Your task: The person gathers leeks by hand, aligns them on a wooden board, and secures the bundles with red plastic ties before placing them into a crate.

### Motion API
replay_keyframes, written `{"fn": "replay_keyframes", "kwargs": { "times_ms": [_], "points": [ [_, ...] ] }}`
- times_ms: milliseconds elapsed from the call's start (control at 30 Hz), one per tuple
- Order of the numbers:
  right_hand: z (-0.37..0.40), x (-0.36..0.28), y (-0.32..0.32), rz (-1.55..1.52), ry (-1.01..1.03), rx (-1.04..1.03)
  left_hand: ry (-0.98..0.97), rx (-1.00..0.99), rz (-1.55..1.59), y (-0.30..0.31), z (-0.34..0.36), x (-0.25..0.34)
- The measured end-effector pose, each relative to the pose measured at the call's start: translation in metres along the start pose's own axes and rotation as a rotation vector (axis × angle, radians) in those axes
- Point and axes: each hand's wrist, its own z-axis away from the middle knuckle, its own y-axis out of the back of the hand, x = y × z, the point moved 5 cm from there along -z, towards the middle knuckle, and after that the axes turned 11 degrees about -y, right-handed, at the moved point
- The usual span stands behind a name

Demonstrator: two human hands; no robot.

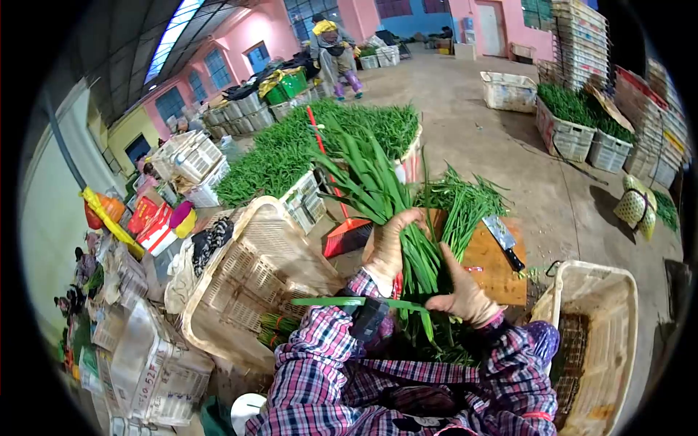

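My left hand point(396, 243) is wrapped round a bunch of chives point(371, 178), long flat green leaves that fan up and away from me. Its lower ends hang down between my two hands. On the right side of the bunch is my right hand point(469, 294), thumb raised and apart from the fingers. A single loose leaf point(334, 301) lies across my left sleeve, one end reaching the fingertips of my right hand. Beyond that hand, a cleaver point(503, 242) with a black handle rests on a wooden board point(483, 265). More cut greens point(465, 214) are heaped at the board's left.
A beige crate point(247, 254) tilts at my left, another crate point(603, 312) stands at my right. Ahead are crates packed with greens point(276, 156) and a red dustpan point(347, 231). Stacked crates point(582, 43) rise far right. Another person point(334, 54) stands at the back.
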Motion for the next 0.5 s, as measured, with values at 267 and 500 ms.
{"fn": "replay_keyframes", "kwargs": {
  "times_ms": [267,500],
  "points": [
    [0.003,0.018,-0.009,-0.005,-0.189,0.130,-0.037,0.231,-0.544,-0.028,0.004,-0.037],
    [-0.008,0.078,0.005,-0.141,-0.355,0.514,-0.025,0.008,-0.538,-0.091,0.020,-0.058]
  ]
}}
